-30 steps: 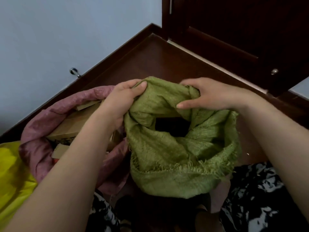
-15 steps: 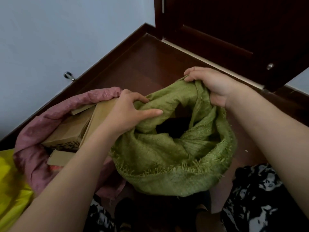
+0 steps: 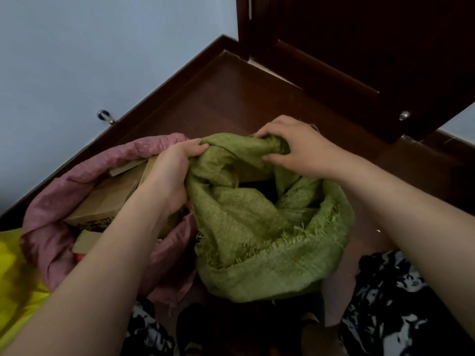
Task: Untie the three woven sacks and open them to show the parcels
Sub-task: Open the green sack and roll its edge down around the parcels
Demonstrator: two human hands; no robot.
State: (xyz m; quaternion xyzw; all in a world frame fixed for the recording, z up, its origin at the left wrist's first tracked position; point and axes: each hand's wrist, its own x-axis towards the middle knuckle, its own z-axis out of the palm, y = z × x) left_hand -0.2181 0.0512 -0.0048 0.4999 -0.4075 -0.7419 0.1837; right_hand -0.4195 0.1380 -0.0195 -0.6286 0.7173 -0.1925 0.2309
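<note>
A green woven sack (image 3: 267,232) stands on the floor in the middle, its frayed rim rolled down and its mouth partly open and dark inside. My left hand (image 3: 169,173) grips the rim at its far left. My right hand (image 3: 295,145) grips a bunched fold at the far rim. A brown edge of a parcel (image 3: 254,176) shows inside under that fold. To the left, a pink woven sack (image 3: 51,235) lies open with cardboard parcels (image 3: 108,201) showing. A yellow sack (image 3: 12,278) sits at the far left edge.
Dark wooden floor (image 3: 231,98) runs to a white wall (image 3: 90,60) with a brown skirting board and a metal door stop (image 3: 105,116). A dark wooden door (image 3: 372,60) stands at the back right. My black-and-white patterned clothing (image 3: 393,304) fills the bottom edge.
Both hands have moved along the green sack's rim to its far side and closer together. The cloth is now bunched between them and the mouth has shifted.
</note>
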